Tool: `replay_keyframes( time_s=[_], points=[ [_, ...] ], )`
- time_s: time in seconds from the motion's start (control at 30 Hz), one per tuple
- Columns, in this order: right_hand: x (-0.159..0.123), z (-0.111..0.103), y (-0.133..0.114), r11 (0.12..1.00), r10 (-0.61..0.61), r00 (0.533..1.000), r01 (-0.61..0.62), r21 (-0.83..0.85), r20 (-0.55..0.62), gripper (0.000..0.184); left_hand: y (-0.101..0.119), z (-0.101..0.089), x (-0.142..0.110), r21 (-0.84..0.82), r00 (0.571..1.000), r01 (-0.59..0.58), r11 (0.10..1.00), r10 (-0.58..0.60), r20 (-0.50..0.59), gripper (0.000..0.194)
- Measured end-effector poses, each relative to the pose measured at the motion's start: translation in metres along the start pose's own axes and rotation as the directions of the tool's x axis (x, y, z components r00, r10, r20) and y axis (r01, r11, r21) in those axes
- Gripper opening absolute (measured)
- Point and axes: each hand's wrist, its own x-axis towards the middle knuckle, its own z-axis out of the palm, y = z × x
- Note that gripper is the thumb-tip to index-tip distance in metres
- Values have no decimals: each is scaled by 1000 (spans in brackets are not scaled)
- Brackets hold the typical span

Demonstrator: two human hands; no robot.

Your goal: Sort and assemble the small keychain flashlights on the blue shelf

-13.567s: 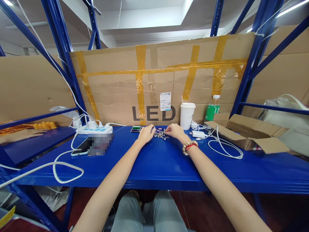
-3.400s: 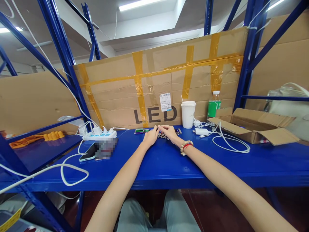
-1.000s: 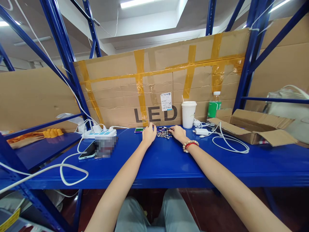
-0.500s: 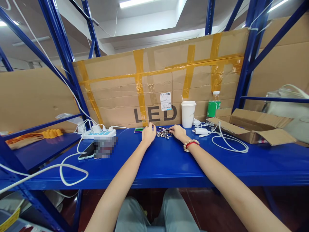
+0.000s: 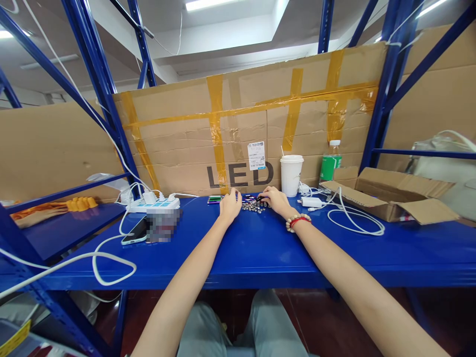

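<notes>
At the far side of the blue table, my left hand is closed with the fingertips pinched together; what they hold, if anything, is hidden. Beside it lies a flat green and purple item, partly covered by the hand. A small pile of shiny metal pieces lies between my two hands. My right hand, with a beaded bracelet on the wrist, is closed on a slim dark tool at the pile's right edge. Its exact kind is too small to tell.
A white lidded cup and a green-labelled bottle stand behind my right hand. White cables and an open cardboard box are to the right. A power strip and phone lie left. Cardboard walls the back.
My right hand has shifted slightly, and the dark tool in it points at a different angle over the metal pieces. My left hand stays nearly in place.
</notes>
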Motion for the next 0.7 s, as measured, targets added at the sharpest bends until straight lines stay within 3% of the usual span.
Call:
replay_keyframes(
  time_s=[0.2,0.33,0.5,0.7],
  points=[
    [0,-3,1,1000,-18,996,17,-10,-91,27,1,0,-1,6,1000,-2,1000,2,0,27],
    [1,4,6,986,138,973,-117,118,-187,25,1,-1,-1,19,1000,3,1000,-3,14,26],
    [4,10,15,812,484,849,-346,470,-211,29,2,-1,-1,27,1000,3,1000,-4,17,26],
    [3,8,21,631,683,710,-455,629,-171,44,1,0,-1,38,1000,-1,999,0,15,27]
  ],
)
